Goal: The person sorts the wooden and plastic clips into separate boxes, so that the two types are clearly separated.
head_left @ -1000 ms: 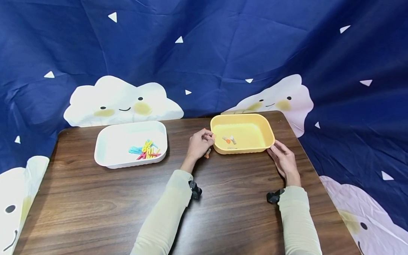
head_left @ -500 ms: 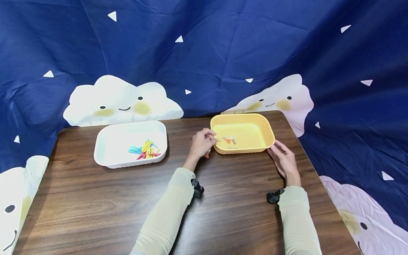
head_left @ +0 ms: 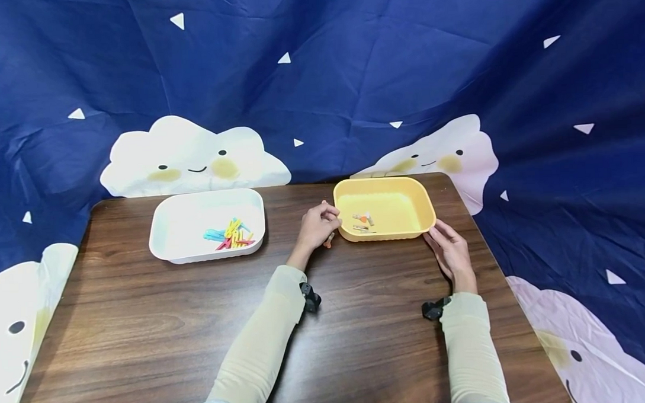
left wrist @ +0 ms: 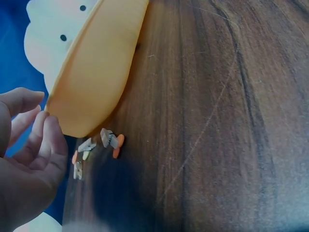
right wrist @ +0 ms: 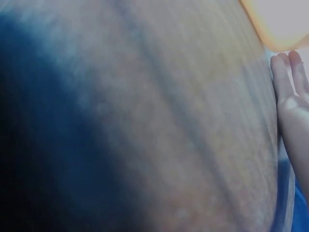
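Note:
My left hand is at the left rim of the yellow bin, its fingers loosely bent. In the left wrist view its thumb and fingertips stand apart at the rim, nothing visible between them. Several small clothespins, one with an orange piece, lie inside the bin at its left front. More small wooden clothespins with orange decorations lie on the table below the left hand, partly hidden by it in the head view. My right hand touches the bin's front right corner with extended fingers.
A white bin stands at the left on the brown wooden table, with several blue, yellow and pink clothespins in it. A dark blue curtain with clouds hangs right behind the table's far edge.
Another clothespin now lies at the left front inside the yellow bin. The left hand reached slightly right over the rim, then drew back a little left. The right hand stays at its corner.

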`<state>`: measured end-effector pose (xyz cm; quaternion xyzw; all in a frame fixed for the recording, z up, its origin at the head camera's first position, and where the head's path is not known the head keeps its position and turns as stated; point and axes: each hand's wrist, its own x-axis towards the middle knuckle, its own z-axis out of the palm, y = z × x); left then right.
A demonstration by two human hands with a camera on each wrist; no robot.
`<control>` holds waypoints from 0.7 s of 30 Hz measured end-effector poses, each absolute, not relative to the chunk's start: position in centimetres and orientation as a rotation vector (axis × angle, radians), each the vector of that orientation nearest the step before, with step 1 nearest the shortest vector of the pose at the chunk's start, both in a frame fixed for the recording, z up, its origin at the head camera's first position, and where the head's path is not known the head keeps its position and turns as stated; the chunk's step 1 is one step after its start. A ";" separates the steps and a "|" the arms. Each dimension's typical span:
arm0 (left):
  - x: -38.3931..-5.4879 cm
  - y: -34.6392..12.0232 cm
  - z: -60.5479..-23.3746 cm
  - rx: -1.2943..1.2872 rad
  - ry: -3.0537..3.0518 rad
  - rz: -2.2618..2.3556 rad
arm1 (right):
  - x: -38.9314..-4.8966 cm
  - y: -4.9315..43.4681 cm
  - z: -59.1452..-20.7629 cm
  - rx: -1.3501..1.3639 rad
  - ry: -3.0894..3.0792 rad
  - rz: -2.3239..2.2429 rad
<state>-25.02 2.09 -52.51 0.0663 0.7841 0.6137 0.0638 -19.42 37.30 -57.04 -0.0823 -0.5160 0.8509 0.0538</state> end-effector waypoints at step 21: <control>-24.4 1.2 -54.1 0.084 2.337 1.836 | -19.5 37.5 -57.2 -0.262 -1.569 2.590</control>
